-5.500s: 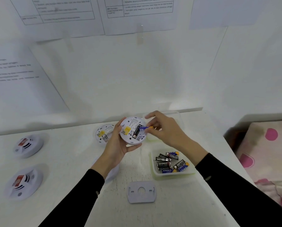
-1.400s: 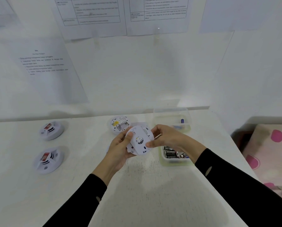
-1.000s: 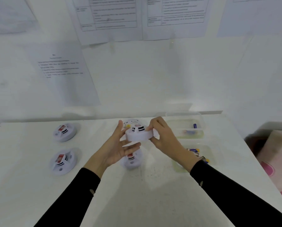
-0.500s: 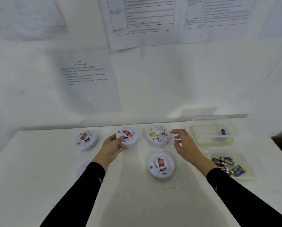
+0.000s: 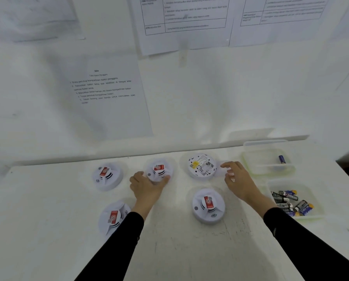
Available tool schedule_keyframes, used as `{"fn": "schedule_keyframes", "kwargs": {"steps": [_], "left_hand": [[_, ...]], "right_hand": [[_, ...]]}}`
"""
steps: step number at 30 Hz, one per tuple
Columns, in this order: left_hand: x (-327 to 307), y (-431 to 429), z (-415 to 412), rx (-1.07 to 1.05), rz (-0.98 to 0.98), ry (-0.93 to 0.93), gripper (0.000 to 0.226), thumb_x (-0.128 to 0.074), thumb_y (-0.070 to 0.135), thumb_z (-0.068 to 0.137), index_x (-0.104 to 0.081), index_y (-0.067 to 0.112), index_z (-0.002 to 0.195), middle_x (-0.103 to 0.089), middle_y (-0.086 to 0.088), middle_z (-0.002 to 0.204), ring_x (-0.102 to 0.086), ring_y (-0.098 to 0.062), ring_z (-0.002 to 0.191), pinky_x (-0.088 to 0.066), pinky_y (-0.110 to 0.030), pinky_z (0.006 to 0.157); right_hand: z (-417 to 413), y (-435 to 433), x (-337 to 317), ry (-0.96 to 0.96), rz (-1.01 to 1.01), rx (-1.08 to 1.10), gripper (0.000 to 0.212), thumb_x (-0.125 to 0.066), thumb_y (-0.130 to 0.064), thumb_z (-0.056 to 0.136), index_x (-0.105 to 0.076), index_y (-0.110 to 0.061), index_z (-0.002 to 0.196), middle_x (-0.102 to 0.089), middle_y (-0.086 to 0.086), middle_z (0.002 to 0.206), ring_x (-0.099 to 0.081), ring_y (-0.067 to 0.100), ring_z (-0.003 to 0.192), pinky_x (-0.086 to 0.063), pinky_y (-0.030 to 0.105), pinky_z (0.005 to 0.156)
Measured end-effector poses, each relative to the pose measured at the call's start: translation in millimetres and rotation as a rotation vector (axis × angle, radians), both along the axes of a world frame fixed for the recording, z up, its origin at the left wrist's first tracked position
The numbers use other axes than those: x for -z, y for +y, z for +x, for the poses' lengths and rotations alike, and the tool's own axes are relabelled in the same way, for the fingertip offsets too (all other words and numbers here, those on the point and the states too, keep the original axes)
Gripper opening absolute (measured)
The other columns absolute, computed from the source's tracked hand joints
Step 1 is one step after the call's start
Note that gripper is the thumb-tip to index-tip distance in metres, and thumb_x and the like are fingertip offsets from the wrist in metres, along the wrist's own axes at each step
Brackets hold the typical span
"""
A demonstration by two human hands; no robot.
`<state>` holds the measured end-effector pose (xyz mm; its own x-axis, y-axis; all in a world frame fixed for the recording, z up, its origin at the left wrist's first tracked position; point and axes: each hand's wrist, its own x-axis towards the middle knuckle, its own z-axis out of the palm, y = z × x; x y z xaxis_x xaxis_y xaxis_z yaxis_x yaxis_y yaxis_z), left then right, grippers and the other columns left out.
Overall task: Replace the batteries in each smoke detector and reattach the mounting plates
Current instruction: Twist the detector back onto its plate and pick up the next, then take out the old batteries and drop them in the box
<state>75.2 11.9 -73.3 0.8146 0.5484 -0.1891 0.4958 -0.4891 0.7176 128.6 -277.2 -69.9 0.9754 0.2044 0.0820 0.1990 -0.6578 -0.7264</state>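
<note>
Filling the lower view, a white table [image 5: 48, 220] meets a wall [image 5: 210, 98] hung with printed sheets [image 5: 112, 94]. At 3 o'clock the far tub [image 5: 260, 161] holds one battery [image 5: 282, 159] and the near tub [image 5: 311, 189] holds several. The open detector [image 5: 202, 166] at 12 o'clock lies underside up with its battery bay showing. Three other detectors [image 5: 209, 205] rest label-up. The left hand [image 5: 147, 187] cups the middle detector [image 5: 159, 171], fingers and thumb curled round its near rim. The right hand [image 5: 238, 179] hovers with fingers spread, just beside the open detector's 3 o'clock edge.
</note>
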Motion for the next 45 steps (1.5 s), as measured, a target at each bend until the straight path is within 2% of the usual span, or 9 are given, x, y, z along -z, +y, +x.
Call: {"fn": "schedule_keyframes", "kwargs": {"steps": [4,8,13,19,26,30,34,39,45], "left_hand": [[2,7,6,0.171,-0.051,-0.024,0.12,-0.087,0.032,0.071,-0.006,0.012,0.157,-0.024,-0.007,0.16,-0.025,-0.029,0.145,-0.021,-0.044,0.119],[6,0,1,0.071,-0.013,-0.079,0.115,-0.088,0.038,0.07,-0.016,0.012,0.156,-0.032,-0.007,0.156,-0.027,-0.031,0.144,-0.02,-0.045,0.117],[5,-18,-3,-0.059,0.047,-0.079,0.131,-0.089,0.057,0.058,-0.015,0.008,0.155,-0.031,-0.012,0.153,-0.024,-0.034,0.143,-0.021,-0.046,0.116],[10,-17,-6,-0.031,-0.014,-0.137,0.118,-0.085,0.024,0.067,-0.009,0.012,0.157,-0.034,-0.007,0.155,-0.029,-0.032,0.142,-0.018,-0.048,0.117],[2,-28,-6,-0.112,0.018,-0.222,0.115,-0.087,0.025,0.065,-0.017,0.011,0.155,-0.029,-0.008,0.158,-0.023,-0.031,0.147,-0.016,-0.049,0.119],[-9,-55,1,0.2,0.048,-0.43,0.111,-0.079,0.046,0.066,-0.016,0.018,0.153,-0.016,-0.006,0.163,-0.013,-0.022,0.151,-0.011,-0.04,0.122],[-25,-88,27,0.453,-0.087,-0.189,0.121,-0.09,0.041,0.067,-0.012,0.017,0.156,-0.019,-0.003,0.161,-0.016,-0.019,0.149,-0.019,-0.037,0.122],[-24,-110,53,0.547,0.051,-0.005,0.127,-0.088,0.049,0.065,-0.01,0.01,0.157,-0.021,-0.008,0.161,-0.017,-0.028,0.148,-0.018,-0.039,0.12],[-32,-121,57,0.41,0.002,-0.129,0.117,-0.089,0.045,0.066,-0.02,0.011,0.155,-0.032,-0.01,0.154,-0.029,-0.028,0.143,-0.024,-0.04,0.117]], "right_hand": [[4,-1,-1,0.017,-0.026,0.028,0.046,-0.044,0.009,0.087,-0.05,-0.013,0.128,-0.054,0.004,0.127,-0.054,0.022,0.117,-0.038,0.023,0.094],[10,-3,-4,0.157,-0.056,0.068,0.06,-0.049,-0.004,0.093,-0.028,-0.015,0.148,-0.049,0.006,0.143,-0.055,0.027,0.117,-0.037,0.024,0.093],[18,-5,-8,0.111,-0.196,0.027,0.057,-0.05,-0.004,0.091,-0.033,-0.011,0.146,-0.046,0.011,0.142,-0.047,0.026,0.124,-0.039,0.032,0.1],[24,-10,-8,0.139,-0.307,-0.096,0.058,-0.053,-0.004,0.088,-0.037,-0.011,0.143,-0.041,0.007,0.146,-0.035,0.023,0.136,-0.033,0.032,0.108],[20,-15,-5,0.063,-0.373,-0.12,0.051,-0.053,-0.009,0.089,-0.042,-0.011,0.139,-0.043,0.006,0.14,-0.047,0.023,0.123,-0.04,0.028,0.095],[14,-17,-7,0.028,-0.5,-0.162,0.052,-0.054,-0.017,0.09,-0.041,-0.011,0.14,-0.043,0.007,0.138,-0.05,0.024,0.119,-0.043,0.031,0.095],[2,-21,-8,0.005,-0.612,-0.187,0.056,-0.057,-0.028,0.088,-0.042,-0.013,0.14,-0.039,0.013,0.145,-0.046,0.031,0.125,-0.037,0.035,0.105],[-14,-32,-16,-0.009,-0.693,-0.2,0.058,-0.057,-0.037,0.083,-0.045,-0.014,0.134,-0.054,0.008,0.125,-0.048,0.028,0.113,-0.037,0.034,0.098],[-50,-62,-47,-0.148,-0.722,-0.326,0.056,-0.055,-0.035,0.082,-0.041,-0.021,0.134,-0.054,0.0,0.128,-0.048,0.022,0.117,-0.029,0.033,0.105]]}}
